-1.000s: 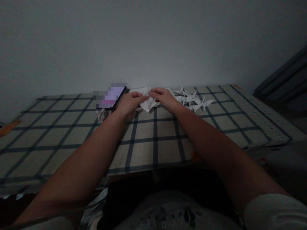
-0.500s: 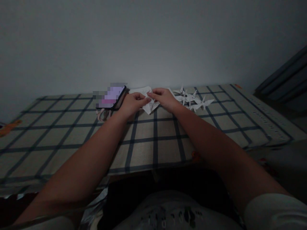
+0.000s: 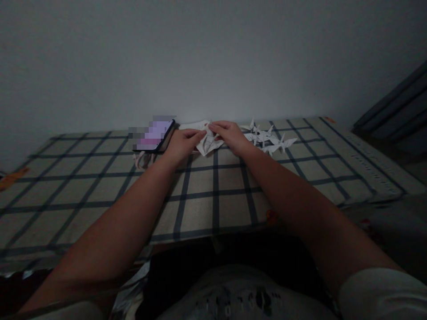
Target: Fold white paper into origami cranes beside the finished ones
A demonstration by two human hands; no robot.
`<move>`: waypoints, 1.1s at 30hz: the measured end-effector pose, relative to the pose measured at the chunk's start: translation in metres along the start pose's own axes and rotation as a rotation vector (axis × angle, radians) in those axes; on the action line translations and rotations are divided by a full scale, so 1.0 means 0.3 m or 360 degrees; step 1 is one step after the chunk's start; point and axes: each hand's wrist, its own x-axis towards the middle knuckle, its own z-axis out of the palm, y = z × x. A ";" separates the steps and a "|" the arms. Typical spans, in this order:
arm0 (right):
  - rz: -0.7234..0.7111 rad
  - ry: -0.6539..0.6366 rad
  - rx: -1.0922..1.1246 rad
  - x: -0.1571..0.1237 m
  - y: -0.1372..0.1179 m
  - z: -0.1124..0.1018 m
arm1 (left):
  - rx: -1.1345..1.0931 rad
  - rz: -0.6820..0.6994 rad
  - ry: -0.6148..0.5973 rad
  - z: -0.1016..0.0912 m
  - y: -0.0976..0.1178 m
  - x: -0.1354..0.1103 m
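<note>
A half-folded piece of white paper lies at the far side of the checked cloth, near the wall. My left hand pinches its left side and my right hand pinches its top right edge, so both hands are closed on it. More white sheets lie flat under and behind the hands. To the right of my right hand lies a cluster of several finished white paper cranes.
A lit phone leans at the wall left of my left hand, with a white cable coiled below it. A dark curtain or furniture stands at the far right. My lap is at the bottom, in front of the cloth's near edge.
My fingers have shifted slightly on the paper; its upper part is now lifted and creased between the two hands. Arms and everything else have stayed put.
</note>
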 end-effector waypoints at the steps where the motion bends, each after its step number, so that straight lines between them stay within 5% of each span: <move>1: -0.0007 0.0026 0.0001 0.002 0.002 -0.001 | -0.0011 -0.0018 0.0002 0.000 -0.002 0.001; 19: -0.0138 0.0160 -0.0138 0.007 0.002 -0.008 | 0.0047 -0.0017 -0.0019 -0.002 -0.010 0.003; 33: -0.0099 0.0071 -0.0030 0.001 -0.004 -0.010 | 0.0198 -0.0055 0.0004 0.000 0.025 -0.011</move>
